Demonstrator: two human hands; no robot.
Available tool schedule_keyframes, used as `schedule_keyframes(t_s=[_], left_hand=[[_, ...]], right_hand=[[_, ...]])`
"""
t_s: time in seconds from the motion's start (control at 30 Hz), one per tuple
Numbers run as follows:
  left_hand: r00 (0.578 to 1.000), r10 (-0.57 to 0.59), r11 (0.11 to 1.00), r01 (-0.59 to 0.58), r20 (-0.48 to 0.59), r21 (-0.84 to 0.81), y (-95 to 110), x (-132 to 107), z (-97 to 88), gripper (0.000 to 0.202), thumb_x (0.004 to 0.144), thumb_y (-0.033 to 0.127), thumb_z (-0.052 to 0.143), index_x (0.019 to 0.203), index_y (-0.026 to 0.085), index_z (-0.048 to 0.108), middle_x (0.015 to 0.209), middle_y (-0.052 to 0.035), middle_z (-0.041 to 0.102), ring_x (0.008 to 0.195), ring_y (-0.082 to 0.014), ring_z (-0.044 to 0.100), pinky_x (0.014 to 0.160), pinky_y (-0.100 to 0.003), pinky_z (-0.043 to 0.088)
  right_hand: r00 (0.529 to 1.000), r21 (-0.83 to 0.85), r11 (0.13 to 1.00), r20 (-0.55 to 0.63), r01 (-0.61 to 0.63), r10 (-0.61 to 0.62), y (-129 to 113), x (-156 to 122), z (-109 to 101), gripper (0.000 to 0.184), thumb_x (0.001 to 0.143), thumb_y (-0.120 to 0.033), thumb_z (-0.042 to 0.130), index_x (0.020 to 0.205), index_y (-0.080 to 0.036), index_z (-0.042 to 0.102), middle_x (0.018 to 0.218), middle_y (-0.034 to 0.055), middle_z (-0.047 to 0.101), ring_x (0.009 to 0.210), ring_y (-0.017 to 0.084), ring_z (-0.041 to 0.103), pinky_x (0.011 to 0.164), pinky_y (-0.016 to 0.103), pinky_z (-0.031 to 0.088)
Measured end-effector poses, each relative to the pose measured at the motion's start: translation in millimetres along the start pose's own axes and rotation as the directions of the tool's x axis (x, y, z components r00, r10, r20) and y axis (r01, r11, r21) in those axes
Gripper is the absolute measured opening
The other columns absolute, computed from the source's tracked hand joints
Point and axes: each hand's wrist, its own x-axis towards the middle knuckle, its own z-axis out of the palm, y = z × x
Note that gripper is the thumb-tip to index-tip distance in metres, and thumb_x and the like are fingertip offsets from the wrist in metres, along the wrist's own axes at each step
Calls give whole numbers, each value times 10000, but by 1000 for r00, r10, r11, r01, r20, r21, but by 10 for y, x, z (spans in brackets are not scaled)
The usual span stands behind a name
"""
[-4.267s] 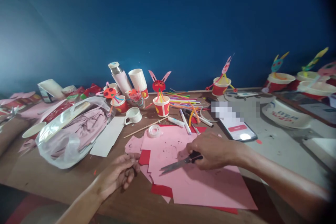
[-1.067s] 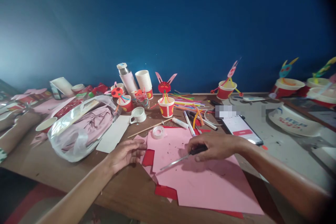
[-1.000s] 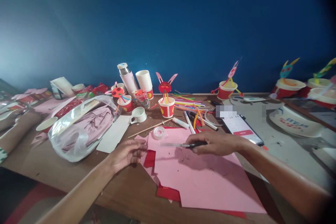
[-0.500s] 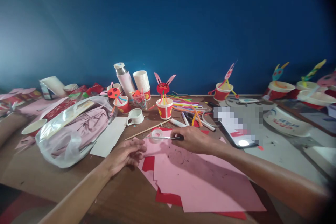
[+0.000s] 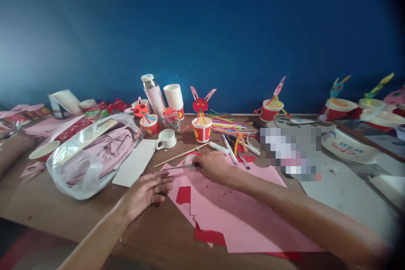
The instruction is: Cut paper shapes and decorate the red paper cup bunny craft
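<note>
My right hand [image 5: 217, 168] reaches over the pink paper [image 5: 253, 219], its fingers closed at the dark end of a thin grey tool [image 5: 179, 167]; its exact kind is unclear. The tool points left, its far end close to my left hand's fingertips. A small round clear container [image 5: 189, 159] sits just behind my right fingers. My left hand [image 5: 147, 194] is open beside the paper's left edge, fingers loosely spread and palm turned inward. Red paper scraps [image 5: 210, 235] show beneath the pink sheets. A wooden stick [image 5: 180, 155] lies behind both hands.
A plastic bag [image 5: 68, 181], a white card [image 5: 134, 162] and a mug [image 5: 166, 139] stand left. Behind are a paper-cup figure [image 5: 201, 130], a bottle [image 5: 154, 95] and stacked cups [image 5: 173, 96]. Markers [image 5: 219, 148] and pipe cleaners [image 5: 229, 125] lie centre-right. Another person's arm [image 5: 15, 149] shows far left.
My right hand has moved left with the thin tool, uncovering a brush-like item on the paper behind it. My left hand has shifted slightly left and down. The view has shifted a little.
</note>
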Motion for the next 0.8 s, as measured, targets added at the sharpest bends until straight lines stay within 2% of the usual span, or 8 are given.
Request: schedule_keyframes(t_s=[0.13,0.17,0.27,0.33,0.4,0.47,0.63,0.8], left_hand=[[997,64,994,-60,-40,95,71,-20,91,268,735,180,650,987,117,585,953,-119,678,680,-162,650,483,-228,498],[995,91,987,-83,-48,138,100,-8,132,281,720,204,669,976,119,591,921,-108,679,650,-153,639,481,-227,492],[980,195,944,-175,-46,278,178,80,293,339,673,265,714,962,125,607,838,-80,674,569,-129,605,467,-222,462],[958,286,890,-277,32,362,210,153,426,434,634,269,741,1026,145,602,853,-72,666,625,-145,611,509,-234,469],[907,391,800,-420,159,428,227,216,561,540,610,259,758,1113,175,579,969,-74,647,734,-156,607,605,-249,484],[872,412,723,-489,264,488,240,262,675,615,612,264,761,1184,195,544,1039,-71,630,784,-163,599,669,-261,479],[839,434,770,-535,329,347,271,324,807,473,667,270,726,1102,174,568,1086,-82,614,1015,-229,566,820,-293,453],[832,450,798,-537,324,272,275,357,775,422,651,245,745,1017,160,554,1006,-79,619,993,-230,578,852,-319,452]], right_hand=[[998,47,999,-60,18,-16,88,-147,-221,235,885,-341,456,959,-249,659,980,31,691,901,205,611,705,277,402],[991,97,995,-128,36,-23,118,-195,-288,225,884,-334,463,973,-259,656,1007,20,685,913,203,607,703,274,395],[977,228,972,-215,49,1,178,-319,-443,234,876,-371,476,958,-255,663,921,16,695,778,173,607,629,253,369],[978,282,957,-208,64,-4,177,-362,-491,248,871,-386,479,893,-231,670,807,13,685,652,140,568,565,237,332],[978,312,945,-205,101,-36,153,-374,-503,243,864,-371,488,829,-213,670,731,5,662,586,116,517,532,228,297],[973,333,933,-223,135,-61,129,-370,-502,222,855,-346,502,817,-210,672,712,0,650,570,107,489,529,224,282],[976,422,888,-188,183,-112,129,-366,-511,232,864,-353,487,916,-229,676,745,-5,659,593,107,512,545,218,297],[978,465,867,-177,180,-108,124,-344,-477,220,839,-351,527,963,-232,664,819,0,672,666,121,544,584,219,331]])
